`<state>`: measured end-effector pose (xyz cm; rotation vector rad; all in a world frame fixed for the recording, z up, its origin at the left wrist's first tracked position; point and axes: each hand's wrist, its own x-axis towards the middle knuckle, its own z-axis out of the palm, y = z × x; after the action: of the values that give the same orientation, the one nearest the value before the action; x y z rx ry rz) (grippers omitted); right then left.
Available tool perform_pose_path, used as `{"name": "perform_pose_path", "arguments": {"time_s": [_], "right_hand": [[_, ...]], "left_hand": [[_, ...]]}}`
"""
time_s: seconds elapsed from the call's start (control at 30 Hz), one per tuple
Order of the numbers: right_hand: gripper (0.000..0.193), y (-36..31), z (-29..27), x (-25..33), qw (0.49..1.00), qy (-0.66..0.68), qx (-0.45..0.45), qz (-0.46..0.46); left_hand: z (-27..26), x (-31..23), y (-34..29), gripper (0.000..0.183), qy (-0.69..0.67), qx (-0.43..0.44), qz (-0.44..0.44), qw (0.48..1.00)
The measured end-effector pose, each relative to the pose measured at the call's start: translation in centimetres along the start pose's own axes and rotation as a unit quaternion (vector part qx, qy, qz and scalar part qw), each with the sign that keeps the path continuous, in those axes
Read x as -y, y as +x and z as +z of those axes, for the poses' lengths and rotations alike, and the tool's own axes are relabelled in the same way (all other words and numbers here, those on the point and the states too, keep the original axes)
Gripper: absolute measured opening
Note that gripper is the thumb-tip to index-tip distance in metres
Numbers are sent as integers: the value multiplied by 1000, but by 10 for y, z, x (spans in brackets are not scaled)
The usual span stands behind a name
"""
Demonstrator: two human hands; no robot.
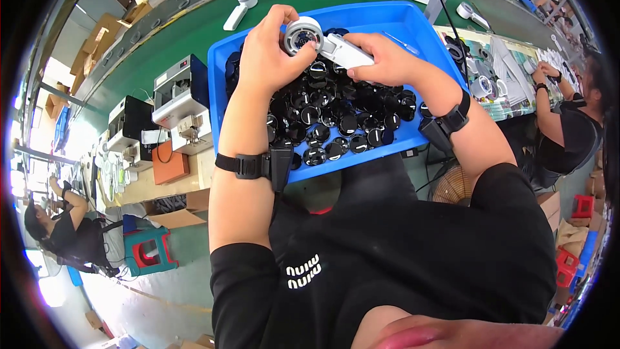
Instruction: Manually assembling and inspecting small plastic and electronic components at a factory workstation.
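The blue tray [381,18] holds a heap of glossy black round caps [314,116], spread over most of its floor, with blue plastic showing toward its far right part, where a thin pale tool [400,42] lies. Over the far half of the tray, above the caps, is the white handheld device [349,53], its ring-shaped head to the left and its handle slanting down to the right. The left hand [270,52] has its grip curled around the head, fingers over the far side and thumb at the near rim; the right hand [386,59] has a narrow grip holding the handle between thumb and fingers. The left forearm runs nearly straight up across the tray's left part, while the right forearm angles in over its right edge, elbow bent. Left of the tray, beside the table [139,190], an open cardboard box [183,218] contains dark pieces too small to identify.
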<state>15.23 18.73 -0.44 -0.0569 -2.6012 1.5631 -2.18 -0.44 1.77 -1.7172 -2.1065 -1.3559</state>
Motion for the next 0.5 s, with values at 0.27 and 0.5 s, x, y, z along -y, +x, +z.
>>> {"name": "perform_pose_path", "arguments": {"time_s": [0.27,0.5], "right_hand": [[47,-4,-2,2,973,-195,-2,-122],[48,-4,-11,8,981,-166,-20,-101]], "left_hand": [[4,-4,-3,46,47,35,-49,997],[0,-10,5,42,-31,21,40,999]]}}
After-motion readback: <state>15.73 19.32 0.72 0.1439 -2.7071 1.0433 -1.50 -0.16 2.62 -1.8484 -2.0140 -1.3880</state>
